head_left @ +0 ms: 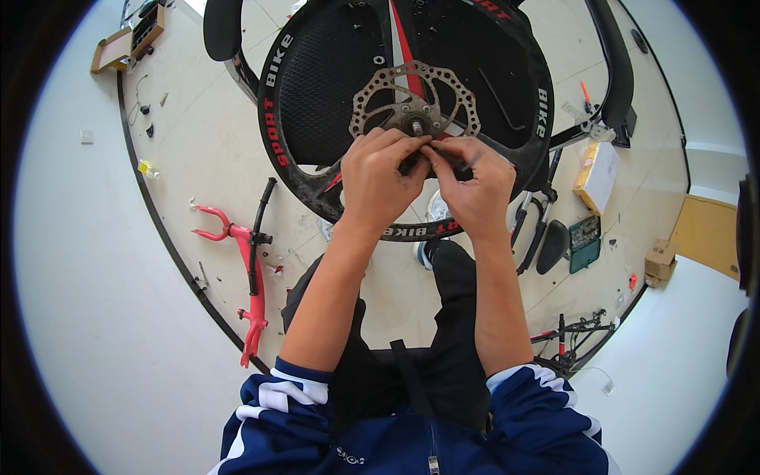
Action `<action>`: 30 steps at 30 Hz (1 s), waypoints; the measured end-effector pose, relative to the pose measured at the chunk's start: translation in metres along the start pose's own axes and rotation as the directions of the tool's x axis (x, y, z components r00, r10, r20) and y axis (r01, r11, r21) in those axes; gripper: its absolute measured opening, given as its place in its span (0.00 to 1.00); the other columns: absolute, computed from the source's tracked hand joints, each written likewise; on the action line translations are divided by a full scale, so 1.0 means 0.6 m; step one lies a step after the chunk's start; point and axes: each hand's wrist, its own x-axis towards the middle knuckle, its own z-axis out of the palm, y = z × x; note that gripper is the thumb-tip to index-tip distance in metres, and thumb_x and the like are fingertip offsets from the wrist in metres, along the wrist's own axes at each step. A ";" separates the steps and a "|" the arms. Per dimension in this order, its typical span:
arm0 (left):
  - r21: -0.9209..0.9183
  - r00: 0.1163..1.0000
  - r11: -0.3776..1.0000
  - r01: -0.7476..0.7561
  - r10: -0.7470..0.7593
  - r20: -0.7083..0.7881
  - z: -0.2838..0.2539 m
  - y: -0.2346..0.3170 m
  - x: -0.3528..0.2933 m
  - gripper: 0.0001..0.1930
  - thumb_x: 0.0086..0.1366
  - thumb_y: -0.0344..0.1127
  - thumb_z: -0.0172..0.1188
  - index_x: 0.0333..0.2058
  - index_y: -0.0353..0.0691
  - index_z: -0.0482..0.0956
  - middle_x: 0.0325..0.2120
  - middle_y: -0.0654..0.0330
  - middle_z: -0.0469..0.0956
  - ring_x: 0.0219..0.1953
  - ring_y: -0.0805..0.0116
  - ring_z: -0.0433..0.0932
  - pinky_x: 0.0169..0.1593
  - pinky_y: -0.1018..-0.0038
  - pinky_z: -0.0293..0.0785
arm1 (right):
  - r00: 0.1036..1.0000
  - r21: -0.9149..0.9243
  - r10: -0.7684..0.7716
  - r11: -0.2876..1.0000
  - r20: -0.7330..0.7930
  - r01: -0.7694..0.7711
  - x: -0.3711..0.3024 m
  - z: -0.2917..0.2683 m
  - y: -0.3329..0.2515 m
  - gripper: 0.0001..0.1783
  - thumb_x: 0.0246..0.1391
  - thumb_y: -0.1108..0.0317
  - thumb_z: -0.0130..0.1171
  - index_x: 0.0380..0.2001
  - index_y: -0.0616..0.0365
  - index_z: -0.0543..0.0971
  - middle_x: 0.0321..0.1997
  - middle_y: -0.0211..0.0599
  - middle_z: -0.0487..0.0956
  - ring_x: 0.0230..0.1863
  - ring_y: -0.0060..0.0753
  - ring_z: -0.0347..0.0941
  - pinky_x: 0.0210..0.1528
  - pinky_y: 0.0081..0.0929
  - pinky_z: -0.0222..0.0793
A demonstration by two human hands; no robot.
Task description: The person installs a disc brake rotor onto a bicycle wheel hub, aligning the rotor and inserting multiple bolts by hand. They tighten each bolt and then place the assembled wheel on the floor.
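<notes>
Both hands [427, 178] pinch a small dark part [447, 164] shut-fingered just below the wheel's [332, 79] disc rotor [412, 103], seemingly mid-fitting; next calls for aligning it at the axle [416, 125]

Both forearms reach forward — left hand [378, 178] and right hand [475, 186] meet, fingers curled in a pinching grip.

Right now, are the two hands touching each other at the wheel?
Touching. The head view shows the left hand and right hand meeting at the fingertips around a small dark part, just below the brake disc on the black wheel.
</notes>
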 end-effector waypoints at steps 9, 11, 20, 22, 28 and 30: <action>-0.035 0.999 0.999 -0.007 0.006 -0.037 0.006 -0.005 0.000 0.09 0.43 0.24 0.70 0.28 0.38 0.87 0.24 0.63 0.81 0.28 0.63 0.77 0.33 0.69 0.74 | 0.999 0.012 0.024 1.000 0.045 -0.025 0.009 -0.011 -0.011 0.11 0.44 0.79 0.72 0.34 0.62 0.84 0.30 0.35 0.83 0.31 0.34 0.81 0.36 0.24 0.77; -0.022 1.000 1.000 -0.006 0.006 -0.017 0.001 -0.003 -0.001 0.09 0.44 0.23 0.69 0.29 0.37 0.86 0.25 0.61 0.81 0.28 0.61 0.78 0.33 0.70 0.74 | 0.997 0.025 -0.067 0.998 0.045 0.066 0.011 -0.014 -0.013 0.13 0.43 0.80 0.71 0.36 0.61 0.85 0.31 0.34 0.83 0.32 0.33 0.81 0.37 0.24 0.77; -0.010 0.999 1.000 0.015 -0.015 -0.051 0.008 0.005 0.002 0.08 0.45 0.26 0.71 0.28 0.40 0.87 0.23 0.64 0.79 0.27 0.63 0.76 0.32 0.70 0.72 | 0.997 0.108 0.078 0.991 -0.027 -0.075 0.008 -0.015 -0.014 0.10 0.43 0.80 0.73 0.33 0.60 0.87 0.29 0.35 0.84 0.31 0.28 0.81 0.33 0.21 0.75; -0.004 0.999 1.000 0.020 -0.020 -0.037 0.009 0.002 0.002 0.08 0.45 0.26 0.71 0.29 0.40 0.87 0.23 0.64 0.79 0.27 0.64 0.77 0.32 0.70 0.72 | 0.992 0.084 0.117 0.990 -0.039 -0.113 0.006 -0.013 -0.007 0.10 0.43 0.79 0.74 0.32 0.61 0.86 0.29 0.36 0.84 0.30 0.27 0.80 0.32 0.20 0.75; -0.007 0.999 1.000 -0.027 0.027 -0.037 0.006 0.000 0.002 0.09 0.46 0.25 0.69 0.29 0.40 0.87 0.24 0.64 0.79 0.27 0.62 0.77 0.33 0.69 0.72 | 0.995 0.085 -0.093 0.992 -0.039 0.096 0.022 -0.013 -0.024 0.08 0.47 0.84 0.69 0.33 0.67 0.85 0.37 0.40 0.87 0.37 0.29 0.84 0.41 0.23 0.79; 0.021 1.000 1.000 -0.022 0.022 -0.022 0.004 -0.005 0.002 0.09 0.46 0.24 0.69 0.30 0.40 0.87 0.24 0.64 0.79 0.27 0.62 0.76 0.33 0.68 0.72 | 0.997 0.155 -0.073 0.986 0.027 0.068 0.010 -0.010 -0.012 0.13 0.47 0.84 0.67 0.37 0.63 0.85 0.39 0.39 0.87 0.39 0.34 0.85 0.42 0.24 0.79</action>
